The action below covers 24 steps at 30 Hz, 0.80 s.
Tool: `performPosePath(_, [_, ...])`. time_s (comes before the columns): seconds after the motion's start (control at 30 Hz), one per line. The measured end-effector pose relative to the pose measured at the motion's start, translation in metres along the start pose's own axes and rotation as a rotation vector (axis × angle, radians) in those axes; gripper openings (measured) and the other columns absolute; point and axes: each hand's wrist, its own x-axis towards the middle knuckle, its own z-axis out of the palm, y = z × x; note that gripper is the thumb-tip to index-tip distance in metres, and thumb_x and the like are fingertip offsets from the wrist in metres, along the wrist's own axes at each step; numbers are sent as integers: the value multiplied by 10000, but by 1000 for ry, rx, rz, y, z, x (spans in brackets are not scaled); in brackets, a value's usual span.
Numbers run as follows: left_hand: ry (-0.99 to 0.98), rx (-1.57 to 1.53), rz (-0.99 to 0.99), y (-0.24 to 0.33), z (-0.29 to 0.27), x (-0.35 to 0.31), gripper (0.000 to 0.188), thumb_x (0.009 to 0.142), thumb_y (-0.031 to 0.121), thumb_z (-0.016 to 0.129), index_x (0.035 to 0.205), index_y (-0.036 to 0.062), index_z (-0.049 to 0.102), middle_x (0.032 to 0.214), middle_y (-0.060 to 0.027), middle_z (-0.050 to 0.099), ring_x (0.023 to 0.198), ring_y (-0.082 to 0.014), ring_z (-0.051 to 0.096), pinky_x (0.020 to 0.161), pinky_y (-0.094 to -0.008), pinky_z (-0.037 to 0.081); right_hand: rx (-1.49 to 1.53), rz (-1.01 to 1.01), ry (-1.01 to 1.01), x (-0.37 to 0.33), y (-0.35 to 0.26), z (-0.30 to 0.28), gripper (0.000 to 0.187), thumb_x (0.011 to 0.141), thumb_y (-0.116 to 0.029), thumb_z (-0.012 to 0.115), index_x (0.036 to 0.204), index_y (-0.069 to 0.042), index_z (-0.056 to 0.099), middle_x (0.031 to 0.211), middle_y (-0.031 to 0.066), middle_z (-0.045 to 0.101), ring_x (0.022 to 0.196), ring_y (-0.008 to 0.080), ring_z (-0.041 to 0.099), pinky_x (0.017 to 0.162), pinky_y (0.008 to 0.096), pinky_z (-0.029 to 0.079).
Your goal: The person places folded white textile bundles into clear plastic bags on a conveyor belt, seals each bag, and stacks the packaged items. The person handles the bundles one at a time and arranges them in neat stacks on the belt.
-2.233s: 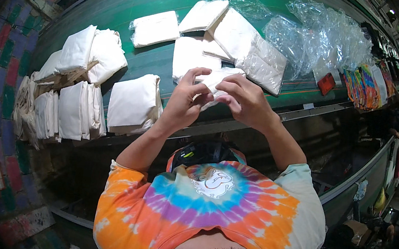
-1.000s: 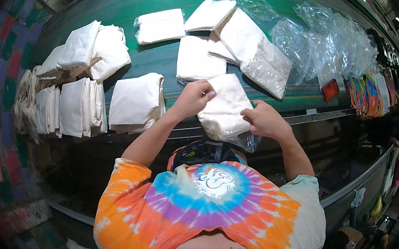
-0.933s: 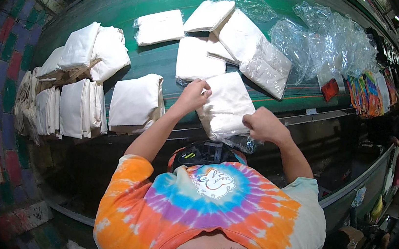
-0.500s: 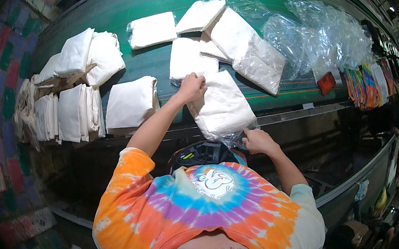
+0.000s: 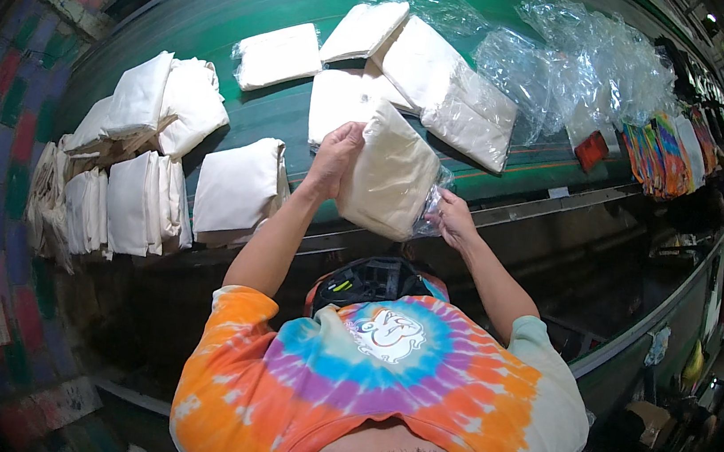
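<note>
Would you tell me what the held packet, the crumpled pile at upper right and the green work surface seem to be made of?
Held packet: matte off-white cloth, possibly cotton, judging by its soft folds, with glossy clear plastic at its right end.
Crumpled pile: thin, shiny plastic film, shown by see-through creases and glints.
Green work surface: smooth, softly reflecting light; perhaps rubber or vinyl.
</note>
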Motion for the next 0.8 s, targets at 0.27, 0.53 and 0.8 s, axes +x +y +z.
performPosePath(0.27, [-11, 37, 303, 26, -7, -33, 347, 1042, 412, 587, 920, 87, 591, 819, 43, 595, 743, -31, 509, 671, -205, 436, 202, 16, -297, -5, -38, 25, 402, 976, -288, 715, 1286, -69, 584, 1067, 6, 692, 807, 84, 643, 587, 258, 526])
performPosePath(0.53, [15, 306, 555, 43, -4, -73, 260, 1054, 329, 597, 944, 94, 575, 757, 82, 474, 702, -28, 403, 616, -196, 337, 9, -117, -340, -20, -72, 70, 560, 911, -167, 746, 1400, -21, 515, 1298, 79, 637, 1177, 206, 627, 1036, 387, 505])
performPosePath(0.8, [403, 474, 752, 77, -19, -87, 184, 1062, 191, 605, 920, 84, 557, 771, 56, 503, 686, -43, 445, 611, -214, 370, -119, -287, -372, -19, -86, 109, 576, 853, -96, 796, 1362, 5, 546, 1251, 83, 662, 1105, 195, 648, 977, 343, 507])
